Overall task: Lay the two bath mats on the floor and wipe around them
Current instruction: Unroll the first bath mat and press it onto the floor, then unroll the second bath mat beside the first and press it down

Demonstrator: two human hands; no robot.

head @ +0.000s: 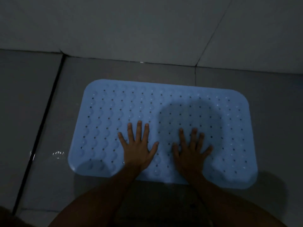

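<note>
A light blue rubber bath mat (114,115) with rows of small holes and wavy bumps lies flat on the grey tiled floor, its long side parallel to the wall. My left hand (137,148) rests palm down on the mat's near middle, fingers spread. Just to its right, my right hand (191,151) presses flat on the mat the same way, inside a dark shadow. Neither hand holds anything. Only one mat is in view.
A pale tiled wall (147,30) meets the floor just beyond the mat. A dark groove (41,125) runs diagonally through the floor tiles at left, with small wet glints (58,154) beside the mat's left edge. My knees fill the bottom of the view.
</note>
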